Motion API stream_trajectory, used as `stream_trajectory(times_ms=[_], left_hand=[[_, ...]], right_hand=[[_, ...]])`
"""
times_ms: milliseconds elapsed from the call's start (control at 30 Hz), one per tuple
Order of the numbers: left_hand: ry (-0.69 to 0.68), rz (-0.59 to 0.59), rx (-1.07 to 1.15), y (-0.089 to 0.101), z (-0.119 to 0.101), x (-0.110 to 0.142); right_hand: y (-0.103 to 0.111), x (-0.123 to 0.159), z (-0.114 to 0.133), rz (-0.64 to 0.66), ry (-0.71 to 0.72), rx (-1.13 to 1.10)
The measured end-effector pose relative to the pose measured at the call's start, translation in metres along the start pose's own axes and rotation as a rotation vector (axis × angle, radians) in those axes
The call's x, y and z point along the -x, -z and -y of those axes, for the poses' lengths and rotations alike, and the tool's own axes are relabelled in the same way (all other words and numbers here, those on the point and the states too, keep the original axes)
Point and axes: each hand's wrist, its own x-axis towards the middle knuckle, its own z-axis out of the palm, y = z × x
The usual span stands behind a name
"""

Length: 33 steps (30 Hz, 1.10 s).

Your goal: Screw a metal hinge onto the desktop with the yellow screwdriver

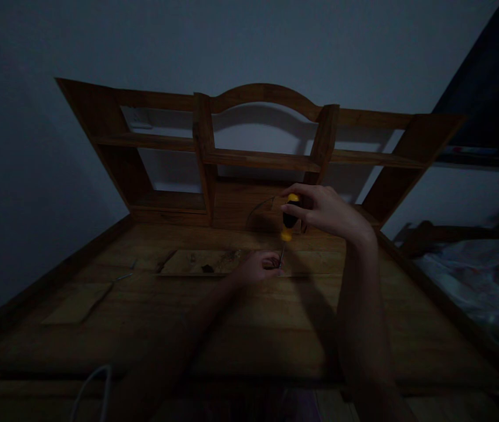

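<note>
My right hand [319,211] grips the yellow and black handle of a screwdriver [291,214], which points down, slightly tilted. Its shaft reaches to the fingers of my left hand [260,266], which are curled around the tip over a long flat board [315,262]. Whatever those fingers pinch is too small and dark to make out. On the board's left half lie brown crumbs or shavings [229,258] and a dark chip [207,268].
A wooden shelf unit [262,158] stands along the back of the wooden desk [240,328]. To the left lie a flat piece of board [77,303] and a thin metal tool [122,276]. A white cable [93,381] loops at the front edge. Bedding [478,281] is on the right.
</note>
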Motion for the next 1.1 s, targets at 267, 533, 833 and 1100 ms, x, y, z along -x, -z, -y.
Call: stream_trajectory(times_ms=[267,533,833,1100], left_hand=[[0.031,0.004,0.054,-0.0006,0.0037,-0.0044],[-0.017,0.04,0.016,0.0007,0.0013,-0.0021],[-0.056,0.023,-0.066,0.0004,0.0004,-0.0024],[-0.052,0.048,0.012,-0.0003,0.0043,-0.0028]], right_hand=[[-0.0067,-0.0044,-0.0034,-0.014,0.044,0.065],[-0.0017,-0.0029,0.002,0.018,0.006,0.033],[-0.0066,-0.0054,-0.0031,0.07,-0.019,0.035],[-0.0045,-0.0032,-0.0013,0.037,-0.018,0.049]])
